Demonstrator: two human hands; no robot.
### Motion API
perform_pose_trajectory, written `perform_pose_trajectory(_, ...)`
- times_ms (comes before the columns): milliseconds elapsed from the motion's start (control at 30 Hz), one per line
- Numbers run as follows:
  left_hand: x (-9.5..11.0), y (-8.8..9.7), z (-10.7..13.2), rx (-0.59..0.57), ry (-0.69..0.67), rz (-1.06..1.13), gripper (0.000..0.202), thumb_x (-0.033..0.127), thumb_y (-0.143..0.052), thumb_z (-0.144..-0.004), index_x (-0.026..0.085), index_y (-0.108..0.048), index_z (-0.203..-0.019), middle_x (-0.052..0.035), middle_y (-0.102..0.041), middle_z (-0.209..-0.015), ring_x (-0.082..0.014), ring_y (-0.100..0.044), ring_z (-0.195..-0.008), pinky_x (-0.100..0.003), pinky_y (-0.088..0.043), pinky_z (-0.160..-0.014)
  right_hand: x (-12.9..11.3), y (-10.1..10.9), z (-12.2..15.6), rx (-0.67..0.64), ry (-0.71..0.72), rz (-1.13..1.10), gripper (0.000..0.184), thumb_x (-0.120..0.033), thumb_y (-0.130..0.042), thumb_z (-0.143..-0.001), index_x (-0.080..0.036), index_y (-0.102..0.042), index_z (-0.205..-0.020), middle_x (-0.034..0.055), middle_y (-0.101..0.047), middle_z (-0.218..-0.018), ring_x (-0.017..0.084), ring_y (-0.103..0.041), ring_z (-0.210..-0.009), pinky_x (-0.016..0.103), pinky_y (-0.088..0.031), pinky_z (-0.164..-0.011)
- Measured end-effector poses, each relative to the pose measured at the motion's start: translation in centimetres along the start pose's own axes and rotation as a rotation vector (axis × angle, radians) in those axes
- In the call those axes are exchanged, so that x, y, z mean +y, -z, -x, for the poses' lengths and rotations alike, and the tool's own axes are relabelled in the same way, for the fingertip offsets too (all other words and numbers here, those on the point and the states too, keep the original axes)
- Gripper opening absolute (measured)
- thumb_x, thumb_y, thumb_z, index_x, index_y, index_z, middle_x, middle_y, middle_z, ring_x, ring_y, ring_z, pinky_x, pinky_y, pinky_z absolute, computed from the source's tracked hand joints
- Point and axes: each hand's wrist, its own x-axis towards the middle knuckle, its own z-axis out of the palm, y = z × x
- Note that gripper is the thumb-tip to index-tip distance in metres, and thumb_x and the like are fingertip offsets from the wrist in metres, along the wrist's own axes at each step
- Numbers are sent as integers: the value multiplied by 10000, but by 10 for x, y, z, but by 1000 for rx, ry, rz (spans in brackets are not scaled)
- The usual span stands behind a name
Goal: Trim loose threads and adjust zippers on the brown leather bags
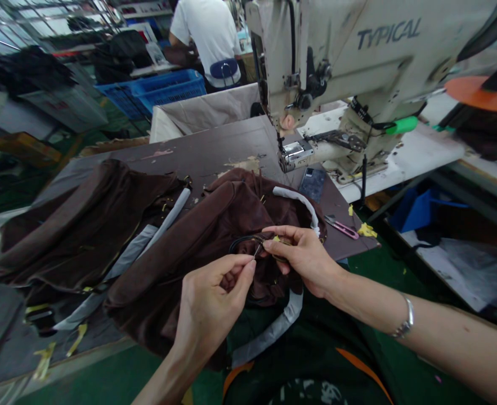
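Observation:
A brown suede-like bag (214, 236) lies at the near edge of the dark worktable (214, 152). My right hand (303, 256) pinches the bag's zipper end (259, 240), where a dark cord loops. My left hand (210, 295) is closed in a pinch just left of it, thumb and forefinger on something thin, perhaps a thread or needle, too small to name. White-wrapped handles (299, 199) curve over and below the bag.
A second brown bag (79, 225) lies on the left. A phone (312, 183) and pink snips (343, 228) lie beside the sewing machine (358, 73) at the right. A person in a white shirt (206, 28) sits beyond blue crates (164, 90).

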Motion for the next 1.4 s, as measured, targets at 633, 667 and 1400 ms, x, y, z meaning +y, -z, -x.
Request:
perform_pose_trajectory(633,0,-7,1,-78,116,78,183,375,-578,-859,203,-639,-858,32,-611,-636,-96,-536,-527,-182,-404,-486,4,-1,2,-4,22,56,321,-233,-698,-746,-138,-659,-1050,1,-654,-684,31,-431,-375,159,-309,-364)
perform_pose_trajectory(667,0,-8,2,-78,113,78,182,373,-575,-862,203,-638,-869,32,-606,-635,-96,-534,-529,-183,-403,-488,4,-1,2,-3,23,55,320,-228,-696,-747,-137,-659,-1051,0,-652,-682,30,-429,-373,159,-309,-364)
perform_pose_trajectory(1400,-20,-28,0,-2,94,331,136,309,-590,-877,189,-634,-925,16,-640,-774,-115,-583,-710,-193,-452,-638,2,0,-1,-32,46,45,299,-218,-672,-780,-113,-664,-1060,17,-653,-685,25,-420,-376,161,-287,-379)
